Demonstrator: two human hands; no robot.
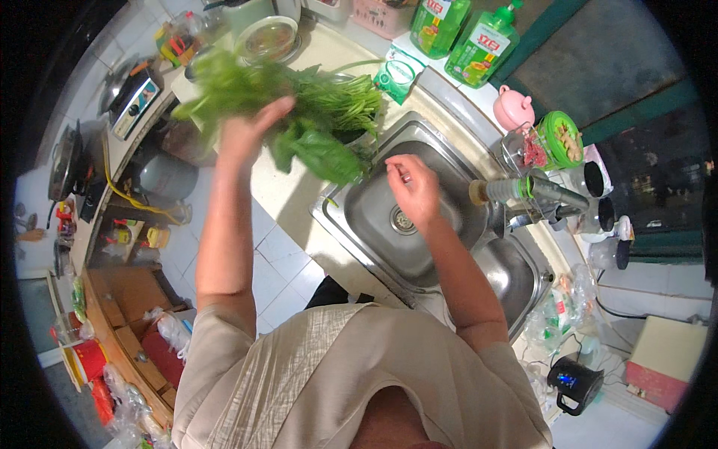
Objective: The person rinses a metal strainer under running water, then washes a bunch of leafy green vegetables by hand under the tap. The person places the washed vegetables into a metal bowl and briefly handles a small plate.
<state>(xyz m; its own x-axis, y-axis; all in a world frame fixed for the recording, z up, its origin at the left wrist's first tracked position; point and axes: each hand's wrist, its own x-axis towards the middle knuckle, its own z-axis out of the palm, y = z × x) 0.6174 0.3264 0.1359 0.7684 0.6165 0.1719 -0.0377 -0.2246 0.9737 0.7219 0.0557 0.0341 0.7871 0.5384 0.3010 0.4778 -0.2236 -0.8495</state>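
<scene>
My left hand (247, 132), blurred by motion, is over the counter at upper left. It grips a bunch of leafy greens (224, 84), blurred too, with the fingers hidden among the leaves. Beside it lies a pile of green stems (353, 104), apparently on a dark vessel that is mostly covered. Broad leaves (325, 154) droop from that pile toward the sink rim. Above the larger stainless steel sink basin (370, 224), my right hand (415, 185) is loosely curled, a gap showing between thumb and fingers. Nothing is visible in it.
The faucet (538, 196) reaches over the basins from the right. Green dish soap bottles (485, 47) and a green packet (399, 73) stand behind the sink. A lidded dish (269, 39) is at the back, a gas stove (134, 109) at far left, a black electric kettle (575, 384) at lower right.
</scene>
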